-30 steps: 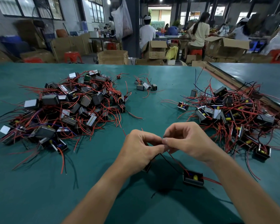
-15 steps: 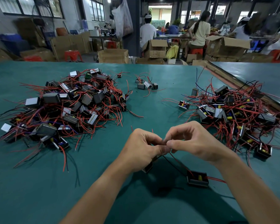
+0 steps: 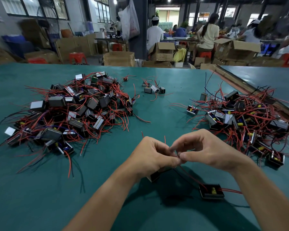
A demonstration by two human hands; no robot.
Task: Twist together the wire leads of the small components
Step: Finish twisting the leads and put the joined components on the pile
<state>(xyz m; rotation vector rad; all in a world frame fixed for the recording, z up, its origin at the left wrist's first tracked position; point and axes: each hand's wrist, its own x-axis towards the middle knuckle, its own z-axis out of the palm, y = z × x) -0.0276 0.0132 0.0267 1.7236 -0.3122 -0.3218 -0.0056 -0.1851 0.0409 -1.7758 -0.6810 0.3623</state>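
My left hand point(image 3: 154, 157) and my right hand point(image 3: 208, 151) meet fingertip to fingertip above the green table point(image 3: 40, 197), both pinching thin wire leads point(image 3: 184, 170) at the same spot. A red lead runs down from the pinch to a small black component point(image 3: 211, 191) lying on the table below my right wrist. A second small component point(image 3: 154, 176) hangs partly hidden under my left palm. Short red wire ends point(image 3: 165, 139) stick up above my left fingers.
A big pile of components with red leads point(image 3: 70, 112) lies at the left, another pile point(image 3: 240, 117) at the right. A few loose components point(image 3: 153, 89) sit at the far middle. Beyond the table are cardboard boxes, red stools and seated people.
My right hand's fingers have lifted and spread a little, its thumb and forefinger still on the pinch. Both hands stay in nearly the same place.
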